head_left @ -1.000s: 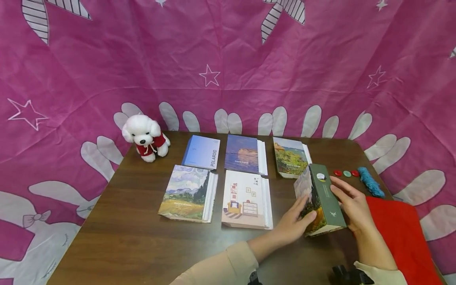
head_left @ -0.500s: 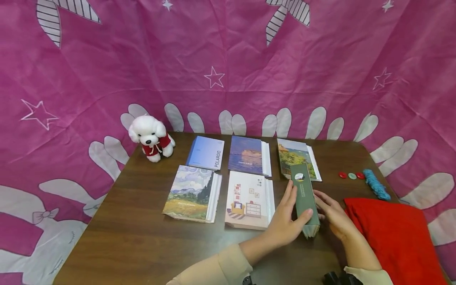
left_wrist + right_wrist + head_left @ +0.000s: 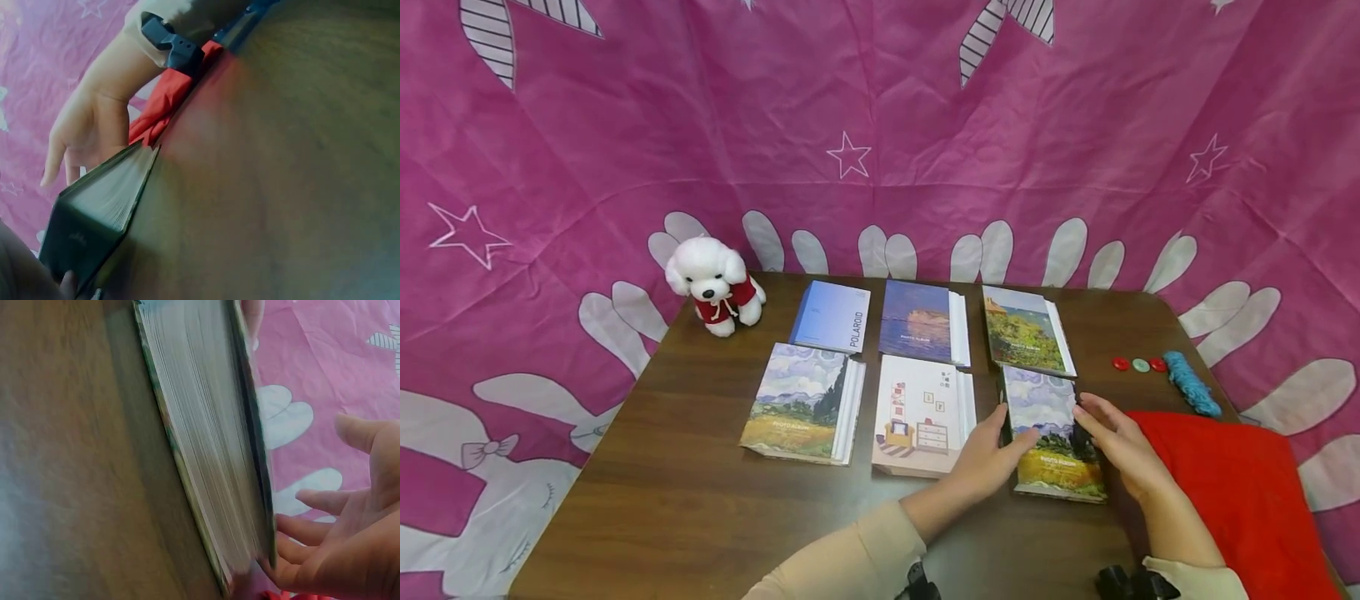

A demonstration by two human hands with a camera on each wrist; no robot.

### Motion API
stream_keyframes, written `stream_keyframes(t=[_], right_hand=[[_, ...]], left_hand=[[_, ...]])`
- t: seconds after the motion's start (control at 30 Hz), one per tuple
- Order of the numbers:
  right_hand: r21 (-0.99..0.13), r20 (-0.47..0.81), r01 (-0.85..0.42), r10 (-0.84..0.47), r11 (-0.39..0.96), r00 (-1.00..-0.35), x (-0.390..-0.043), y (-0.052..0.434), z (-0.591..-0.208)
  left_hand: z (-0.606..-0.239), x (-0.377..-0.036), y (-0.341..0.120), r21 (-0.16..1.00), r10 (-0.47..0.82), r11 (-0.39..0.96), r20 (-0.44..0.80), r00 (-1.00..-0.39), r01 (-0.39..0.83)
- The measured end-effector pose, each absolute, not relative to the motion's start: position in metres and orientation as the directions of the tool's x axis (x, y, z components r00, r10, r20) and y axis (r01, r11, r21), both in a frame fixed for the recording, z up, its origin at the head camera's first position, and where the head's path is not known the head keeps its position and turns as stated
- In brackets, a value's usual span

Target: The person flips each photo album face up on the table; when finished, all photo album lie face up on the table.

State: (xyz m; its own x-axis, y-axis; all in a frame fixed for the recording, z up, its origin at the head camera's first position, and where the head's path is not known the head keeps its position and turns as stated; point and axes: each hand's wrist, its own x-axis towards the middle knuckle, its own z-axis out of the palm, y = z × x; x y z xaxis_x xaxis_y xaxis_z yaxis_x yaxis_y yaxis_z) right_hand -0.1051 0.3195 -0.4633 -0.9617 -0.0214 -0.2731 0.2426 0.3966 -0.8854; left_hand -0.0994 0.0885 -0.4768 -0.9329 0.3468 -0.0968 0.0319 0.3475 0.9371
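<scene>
Lying flat on the dark wooden table (image 3: 685,500), right of frame centre, the thick photo album with a painted landscape cover (image 3: 1051,432) sits just right of the pale album showing a room drawing (image 3: 923,415). The left hand (image 3: 988,454) rests straight fingers against its left edge; the right hand (image 3: 1118,442) touches its right edge, fingers relaxed, neither clasping it. A red cloth (image 3: 1232,492) lies just right. Four more albums fill the middle, with a white plush dog (image 3: 713,283) at upper left.
</scene>
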Motion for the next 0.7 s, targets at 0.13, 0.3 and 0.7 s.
stream_keyframes(t=[0.13,0.3,0.7], right_hand=[[-0.843,-0.272,0.231,-0.014,0.487,-0.962,-0.108,0.322,-0.462],[-0.781,-0.278,0.223,-0.006,0.584,-0.96,-0.106,0.317,-0.46],[-0.658,-0.182,0.172,0.067,0.733,-0.981,-0.098,0.3,-0.454]], left_hand=[[-0.475,-0.101,0.088,0.946,0.397,0.324,-0.126,-0.909,0.011],[-0.476,-0.102,0.085,0.933,0.436,0.359,-0.129,-0.891,0.04],[-0.464,-0.114,0.039,0.768,0.502,0.519,0.082,-0.861,0.375]])
